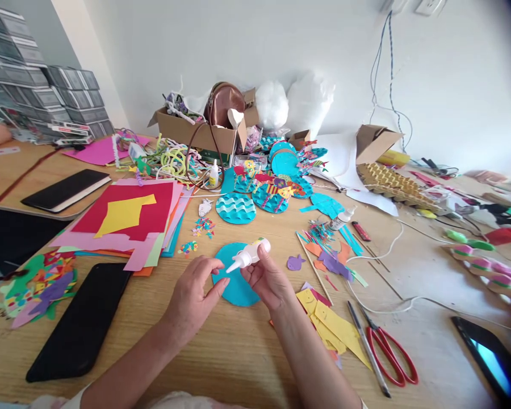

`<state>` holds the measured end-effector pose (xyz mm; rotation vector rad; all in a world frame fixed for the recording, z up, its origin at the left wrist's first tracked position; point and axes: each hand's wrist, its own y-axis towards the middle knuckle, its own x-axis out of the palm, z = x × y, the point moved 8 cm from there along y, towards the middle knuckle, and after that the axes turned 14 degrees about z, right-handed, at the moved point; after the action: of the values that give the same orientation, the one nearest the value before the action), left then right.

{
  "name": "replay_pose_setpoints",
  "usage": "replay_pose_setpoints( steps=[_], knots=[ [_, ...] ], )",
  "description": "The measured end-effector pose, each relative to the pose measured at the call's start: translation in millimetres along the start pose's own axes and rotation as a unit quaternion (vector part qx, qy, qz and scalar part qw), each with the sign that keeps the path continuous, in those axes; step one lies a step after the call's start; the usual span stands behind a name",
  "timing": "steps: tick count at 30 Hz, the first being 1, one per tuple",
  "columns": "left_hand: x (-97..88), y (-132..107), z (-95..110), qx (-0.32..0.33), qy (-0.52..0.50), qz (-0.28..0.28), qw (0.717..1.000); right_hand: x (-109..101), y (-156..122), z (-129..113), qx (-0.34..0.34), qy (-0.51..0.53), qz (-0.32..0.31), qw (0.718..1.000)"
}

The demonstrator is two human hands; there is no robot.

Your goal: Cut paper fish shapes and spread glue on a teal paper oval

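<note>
A white glue bottle lies tilted in my right hand, which is closed around it; its pointed nozzle aims down and to the left. Beneath it on the table is a plain blue paper disc, partly covered by both hands. My left hand is at the disc's left edge, thumb and fingers apart near the nozzle, with nothing seen between them. Beyond the disc lie small confetti pieces and a blue disc with wavy strips. A purple paper fish lies to the right.
Stacked coloured paper and a black phone-like slab lie left. Red-handled scissors, a pen and yellow paper pieces lie right. A white cable crosses the table. Behind stands a cardboard box.
</note>
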<state>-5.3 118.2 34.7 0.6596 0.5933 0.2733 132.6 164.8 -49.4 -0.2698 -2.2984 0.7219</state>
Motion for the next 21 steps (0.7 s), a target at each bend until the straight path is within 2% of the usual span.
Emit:
replay_pose_setpoints(
  steps=[3,6,8,11,13,14,17,21],
  knots=[
    [1.4,-10,1,0.013,0.025,-0.028,0.999,0,-6,-14,-0.087,-0.035,0.008,0.996],
    [16.8,-34,12,0.064,0.029,-0.132,0.989,10,-20,-29,-0.205,-0.138,-0.017,0.969],
    [26.6,-51,23,0.112,0.024,-0.183,0.976,22,-29,-28,-0.254,-0.248,-0.050,0.934],
    [38.7,-68,30,0.165,0.049,-0.216,0.961,35,-39,-22,-0.327,-0.417,-0.073,0.845],
    [46.7,-73,26,0.166,0.075,-0.235,0.955,41,-42,-19,-0.374,-0.493,-0.073,0.782],
    [50.2,-75,22,0.157,0.086,-0.244,0.953,43,-43,-17,-0.389,-0.516,-0.074,0.760],
    [57.3,-78,11,0.127,0.109,-0.264,0.950,46,-43,-13,-0.410,-0.552,-0.079,0.722],
    [61.7,-83,6,0.134,0.125,-0.273,0.944,48,-42,-11,-0.419,-0.576,-0.077,0.697]
  ],
)
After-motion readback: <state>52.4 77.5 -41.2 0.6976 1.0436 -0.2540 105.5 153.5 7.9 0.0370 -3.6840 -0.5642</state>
